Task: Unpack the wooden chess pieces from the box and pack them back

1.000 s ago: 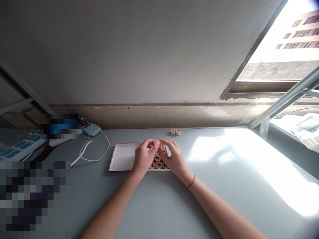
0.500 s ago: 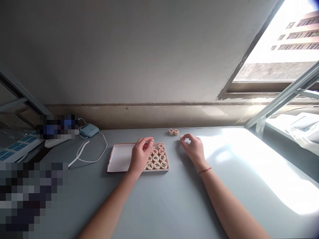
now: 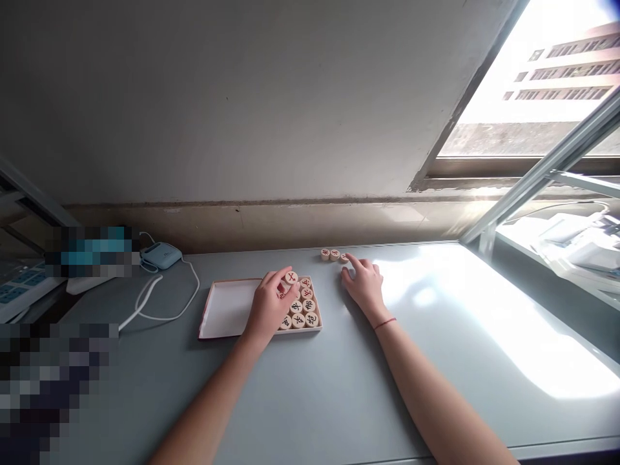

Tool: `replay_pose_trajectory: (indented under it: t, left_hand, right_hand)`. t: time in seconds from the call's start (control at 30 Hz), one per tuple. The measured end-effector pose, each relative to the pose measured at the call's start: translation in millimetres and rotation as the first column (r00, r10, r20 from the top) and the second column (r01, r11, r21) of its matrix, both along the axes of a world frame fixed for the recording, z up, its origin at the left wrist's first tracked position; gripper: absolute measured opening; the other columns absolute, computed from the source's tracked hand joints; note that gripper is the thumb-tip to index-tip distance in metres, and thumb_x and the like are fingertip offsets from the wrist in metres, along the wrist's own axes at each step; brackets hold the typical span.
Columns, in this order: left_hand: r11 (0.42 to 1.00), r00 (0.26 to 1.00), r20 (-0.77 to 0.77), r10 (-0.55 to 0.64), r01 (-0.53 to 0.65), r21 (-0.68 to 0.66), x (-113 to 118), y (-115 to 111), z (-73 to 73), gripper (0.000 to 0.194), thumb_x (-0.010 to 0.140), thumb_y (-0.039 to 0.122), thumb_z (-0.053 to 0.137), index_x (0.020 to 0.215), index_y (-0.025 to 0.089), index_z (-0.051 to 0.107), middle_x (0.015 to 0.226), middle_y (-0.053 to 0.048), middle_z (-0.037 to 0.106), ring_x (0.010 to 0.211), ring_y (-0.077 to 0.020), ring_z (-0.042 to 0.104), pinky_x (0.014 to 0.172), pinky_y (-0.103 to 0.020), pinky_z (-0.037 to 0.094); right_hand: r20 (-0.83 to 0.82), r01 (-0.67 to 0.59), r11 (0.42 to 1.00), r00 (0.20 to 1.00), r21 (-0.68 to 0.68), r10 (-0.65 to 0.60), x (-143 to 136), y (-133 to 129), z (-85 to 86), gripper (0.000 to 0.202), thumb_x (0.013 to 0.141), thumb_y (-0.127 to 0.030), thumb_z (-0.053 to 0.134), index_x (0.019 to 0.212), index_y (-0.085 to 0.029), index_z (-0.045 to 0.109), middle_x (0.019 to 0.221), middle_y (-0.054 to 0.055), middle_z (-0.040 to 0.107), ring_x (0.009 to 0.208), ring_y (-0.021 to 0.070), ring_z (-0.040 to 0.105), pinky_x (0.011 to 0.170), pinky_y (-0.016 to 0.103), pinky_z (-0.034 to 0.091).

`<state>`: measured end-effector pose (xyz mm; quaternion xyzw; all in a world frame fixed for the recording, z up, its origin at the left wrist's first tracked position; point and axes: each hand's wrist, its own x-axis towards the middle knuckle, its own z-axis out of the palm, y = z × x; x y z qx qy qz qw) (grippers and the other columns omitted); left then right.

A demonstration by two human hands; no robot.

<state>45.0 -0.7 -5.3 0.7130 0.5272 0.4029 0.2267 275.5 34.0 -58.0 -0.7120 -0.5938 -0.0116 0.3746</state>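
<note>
My left hand (image 3: 270,300) pinches a round Chinese chess piece (image 3: 291,277) with a red character, between thumb and fingers, above the shallow box (image 3: 227,309). Several pieces (image 3: 309,305) with red and black characters lie in rows in the box's right part, and my fingers hide some of them. My right hand (image 3: 363,284) rests near the back of the table, thumb and index finger apart. Its index fingertip is at the right side of a chess piece (image 3: 343,258), which stands at the end of a short row with two other red-marked pieces (image 3: 330,254).
The grey table (image 3: 300,400) meets a wall (image 3: 271,229) at the back. To the left lie a blue device (image 3: 165,256), a white cable (image 3: 196,284) and a power strip (image 3: 19,284). A metal frame (image 3: 508,184) and bright sunlight are at the right.
My right hand has brought its chess piece left to the two-piece row and loosened its fingers. My left hand has tilted its piece so the red face shows. The view shifted slightly.
</note>
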Motion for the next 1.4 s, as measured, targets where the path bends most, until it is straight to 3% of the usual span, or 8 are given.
replay_pose_trajectory:
  t: [0.13,0.2,0.3,0.57,0.7,0.8,1.03,1.4]
  left_hand:
    - [0.981,0.986,-0.166,-0.009,0.041,0.192,0,-1,-6.5,0.028,0.089,0.028,0.057,0.115,0.021,0.061,0.098,-0.005,0.065,0.083,-0.0182,0.063,0.077,-0.030,0.052]
    - [0.965,0.975,-0.223,-0.016,0.073,0.252,0,-1,-8.9,0.026,0.090,0.025,0.056,0.115,0.021,0.061,0.098,-0.006,0.066,0.086,-0.0198,0.064,0.078,-0.031,0.051]
    - [0.952,0.965,-0.262,-0.017,0.096,0.290,0,-2,-11.4,0.026,0.089,0.017,0.053,0.115,0.021,0.060,0.100,-0.006,0.067,0.088,-0.0206,0.064,0.077,-0.031,0.051]
    - [0.923,0.962,-0.272,0.001,0.104,0.370,5,-3,-9.8,0.024,0.090,0.023,0.056,0.114,0.018,0.059,0.095,-0.006,0.067,0.083,-0.0199,0.065,0.074,-0.031,0.052]
    - [0.897,0.969,-0.246,0.026,0.086,0.434,2,-3,-4.6,0.024,0.091,0.025,0.054,0.114,0.019,0.058,0.088,-0.003,0.066,0.081,-0.0176,0.064,0.077,-0.030,0.051]
    - [0.896,0.972,-0.231,0.033,0.073,0.439,-1,-2,-3.9,0.020,0.092,0.021,0.051,0.110,0.020,0.059,0.086,-0.002,0.067,0.080,-0.0167,0.063,0.076,-0.030,0.051]
    - [0.918,0.971,-0.237,0.030,0.067,0.390,-1,0,-8.8,0.020,0.091,0.017,0.048,0.104,0.021,0.061,0.089,-0.003,0.068,0.082,-0.0170,0.064,0.076,-0.030,0.052]
    - [0.931,0.946,-0.309,0.092,0.028,0.363,-2,0,-6.9,0.019,0.089,0.017,0.048,0.094,0.022,0.066,0.089,-0.003,0.071,0.083,-0.0181,0.064,0.082,-0.033,0.044]
  right_hand:
    - [-0.045,-0.272,0.952,0.959,0.142,0.281,-34,-21,24.4,0.024,0.089,-0.038,0.050,0.102,-0.022,0.064,0.097,0.008,0.067,0.093,0.0233,0.058,0.082,0.037,0.046]
    - [-0.146,-0.462,0.872,0.863,0.162,0.484,-56,-36,36.8,0.024,0.086,-0.039,0.057,0.103,-0.022,0.061,0.098,0.007,0.068,0.089,0.0211,0.060,0.077,0.034,0.048]
    - [-0.254,-0.532,0.835,0.795,0.145,0.550,-78,-51,46.7,0.017,0.086,-0.033,0.056,0.099,-0.023,0.060,0.090,0.004,0.069,0.081,0.0174,0.062,0.072,0.030,0.049]
    - [-0.381,-0.472,0.871,0.786,0.138,0.487,-69,-41,51.2,0.017,0.082,-0.034,0.057,0.090,-0.022,0.066,0.086,0.003,0.071,0.078,0.0171,0.065,0.071,0.029,0.050]
    - [-0.361,-0.155,0.983,0.915,0.100,0.181,-24,-11,41.8,0.024,0.082,-0.040,0.055,0.089,-0.020,0.066,0.088,0.007,0.072,0.081,0.0221,0.066,0.069,0.033,0.048]
    - [-0.159,0.018,1.000,0.987,-0.020,-0.021,6,11,22.9,0.024,0.082,-0.039,0.051,0.089,-0.020,0.065,0.089,0.007,0.071,0.081,0.0226,0.064,0.069,0.033,0.045]
    - [0.049,0.016,0.999,0.999,-0.049,-0.013,13,26,-11.1,0.023,0.081,-0.022,0.049,0.099,-0.021,0.064,0.103,0.010,0.067,0.094,0.0252,0.057,0.080,0.035,0.041]
    - [0.018,0.004,1.000,1.000,0.013,-0.005,12,21,-3.7,0.029,0.084,-0.028,0.048,0.108,-0.018,0.060,0.105,0.013,0.068,0.094,0.0276,0.055,0.082,0.040,0.041]
